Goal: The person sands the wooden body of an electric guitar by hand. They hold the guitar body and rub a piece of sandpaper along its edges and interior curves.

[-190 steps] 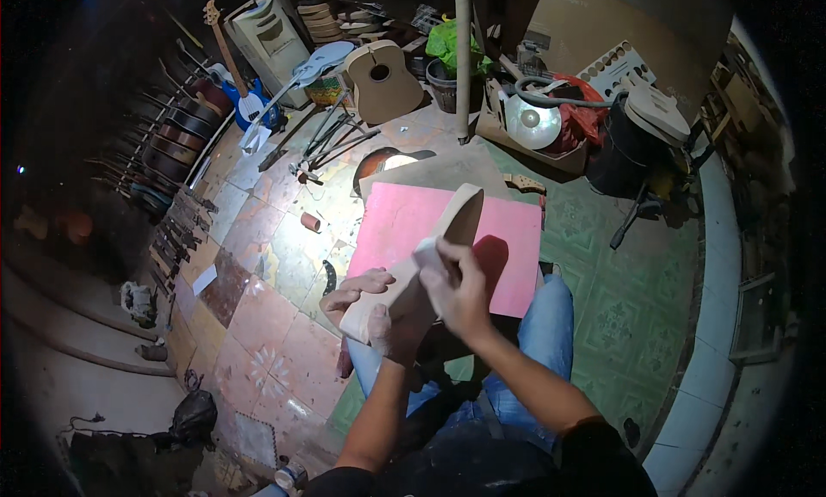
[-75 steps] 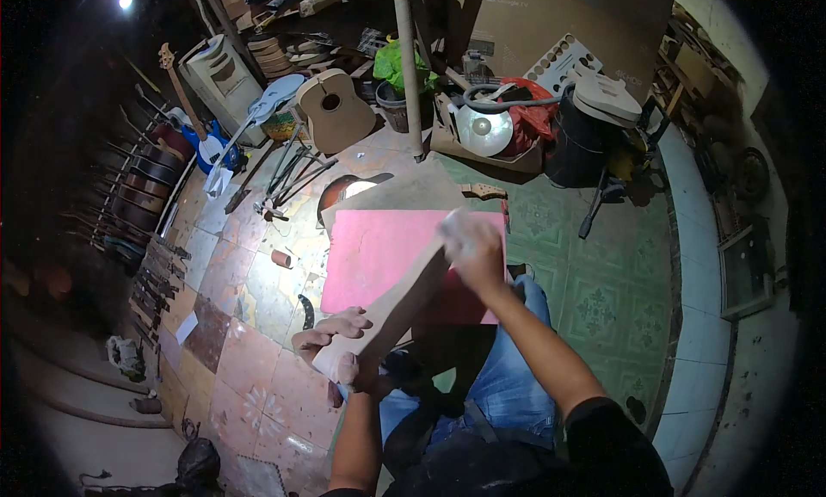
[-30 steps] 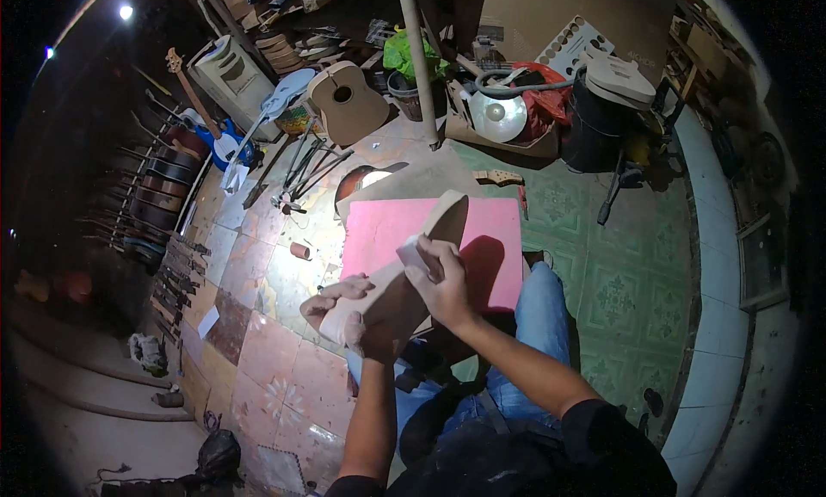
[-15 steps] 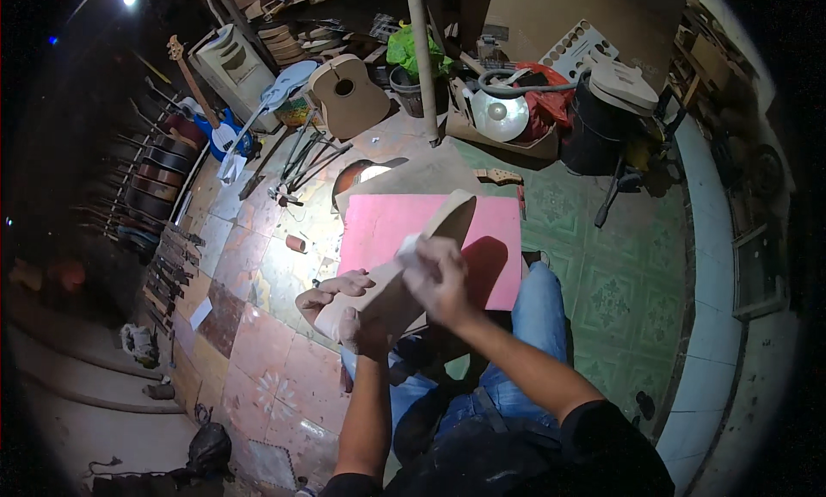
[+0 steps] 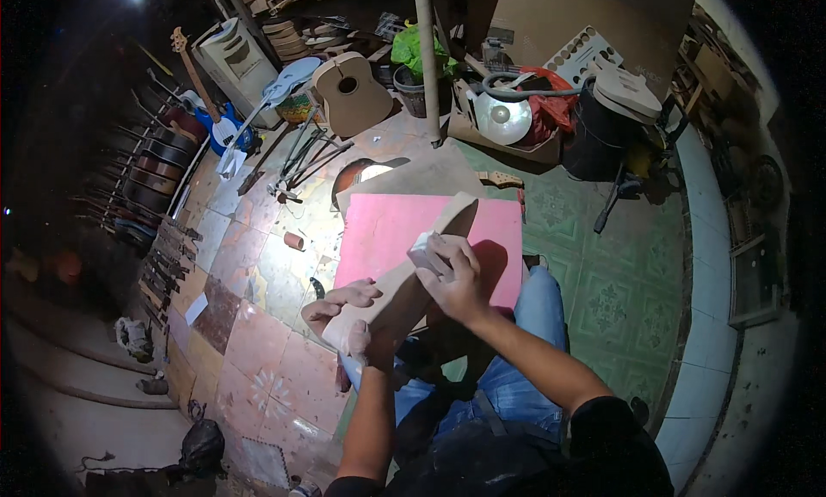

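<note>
A bare wooden guitar body (image 5: pixel 396 292) stands tilted on its edge over a pink board (image 5: pixel 379 224), its pale rim running from lower left to upper right. My left hand (image 5: pixel 351 312) grips the lower left end, fingers over the far side and thumb on the near side. A small pale block (image 5: pixel 420 251), which looks like a sanding block, is pinched in my right hand (image 5: pixel 453 280). It rests against the rim around the middle. My right palm hides part of the body's flat face.
Behind the board lie a grey sheet (image 5: pixel 422 174), a sunburst guitar body (image 5: pixel 348 177) and a guitar neck (image 5: pixel 501 179). An unfinished acoustic guitar body (image 5: pixel 346 110), a pole (image 5: pixel 428 75) and a black bucket (image 5: pixel 592 135) stand farther back. A sandpaper roll (image 5: pixel 294 240) lies on the left floor tiles.
My right hand and the block have shifted slightly right along the rim, and the block shows more clearly. The guitar body and my left hand have moved a little to the right.
</note>
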`<state>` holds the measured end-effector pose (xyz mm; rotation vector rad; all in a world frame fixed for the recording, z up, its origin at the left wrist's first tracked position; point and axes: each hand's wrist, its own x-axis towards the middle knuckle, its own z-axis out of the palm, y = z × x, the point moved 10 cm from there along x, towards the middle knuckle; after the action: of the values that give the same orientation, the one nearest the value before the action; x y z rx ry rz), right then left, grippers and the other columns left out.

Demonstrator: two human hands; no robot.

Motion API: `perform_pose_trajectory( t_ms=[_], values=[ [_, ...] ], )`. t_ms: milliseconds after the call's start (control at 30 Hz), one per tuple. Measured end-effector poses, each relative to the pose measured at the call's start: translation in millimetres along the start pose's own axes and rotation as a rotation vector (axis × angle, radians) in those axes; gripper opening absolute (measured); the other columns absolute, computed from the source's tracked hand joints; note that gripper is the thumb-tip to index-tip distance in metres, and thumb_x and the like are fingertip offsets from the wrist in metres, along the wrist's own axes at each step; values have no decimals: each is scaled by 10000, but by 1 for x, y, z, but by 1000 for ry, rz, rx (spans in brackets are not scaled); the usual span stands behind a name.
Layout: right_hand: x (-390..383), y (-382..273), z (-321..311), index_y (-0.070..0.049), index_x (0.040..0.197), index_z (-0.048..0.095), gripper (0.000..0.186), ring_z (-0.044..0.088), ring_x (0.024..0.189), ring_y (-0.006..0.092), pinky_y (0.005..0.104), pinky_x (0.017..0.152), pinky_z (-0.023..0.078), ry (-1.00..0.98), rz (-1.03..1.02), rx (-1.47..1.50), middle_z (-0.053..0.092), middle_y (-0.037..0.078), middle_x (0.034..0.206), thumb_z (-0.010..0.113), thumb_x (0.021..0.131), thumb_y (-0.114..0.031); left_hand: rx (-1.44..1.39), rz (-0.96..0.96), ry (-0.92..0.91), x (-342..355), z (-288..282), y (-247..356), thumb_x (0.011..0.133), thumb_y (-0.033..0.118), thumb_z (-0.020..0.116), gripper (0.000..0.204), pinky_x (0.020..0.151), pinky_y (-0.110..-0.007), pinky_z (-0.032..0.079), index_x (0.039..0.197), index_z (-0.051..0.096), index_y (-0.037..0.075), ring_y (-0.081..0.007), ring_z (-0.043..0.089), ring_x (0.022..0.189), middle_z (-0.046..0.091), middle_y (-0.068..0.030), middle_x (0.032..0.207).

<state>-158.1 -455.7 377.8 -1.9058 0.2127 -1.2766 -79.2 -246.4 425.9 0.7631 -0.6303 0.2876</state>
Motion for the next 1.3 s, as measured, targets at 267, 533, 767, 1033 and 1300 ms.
perform_pose_trajectory(
  t_ms=[267,533,767,1033,1300],
  values=[
    [3,1,-2,-29,1127,681,301,621,1093,390,488,983,486,-165,34,-143,657,174,1128,724,845,-125,36,-35,-11,-9,4,5,827,214,720,431,938,-540,498,1088,397,96,-325,660,836,599,-150,856],
    [22,-4,-8,-46,1189,661,378,638,1054,393,467,937,517,-285,-4,-331,651,188,1137,722,825,-125,41,-46,-79,-22,-8,1,864,368,760,513,937,-594,501,1127,404,108,-349,682,881,646,-167,914],
    [44,64,-26,-58,1296,580,646,619,1146,443,505,944,526,-297,338,-445,615,189,1243,824,768,-339,-43,21,-172,-24,-9,10,862,559,739,625,962,-608,495,1145,444,86,-396,694,912,674,-201,943],
    [47,68,-25,-71,1351,503,768,621,1143,437,528,923,530,-411,529,-509,581,213,1281,856,752,-399,250,44,-5,29,-8,103,750,987,348,1142,1054,-564,438,1131,579,-65,-427,554,1175,566,-290,1210],
    [49,67,-26,-106,1321,511,734,644,1081,443,546,869,542,-393,489,-532,570,213,1272,838,759,-445,411,268,-68,77,13,193,749,906,408,1055,1054,-549,440,1132,582,-61,-413,562,1173,577,-284,1213]
  ],
)
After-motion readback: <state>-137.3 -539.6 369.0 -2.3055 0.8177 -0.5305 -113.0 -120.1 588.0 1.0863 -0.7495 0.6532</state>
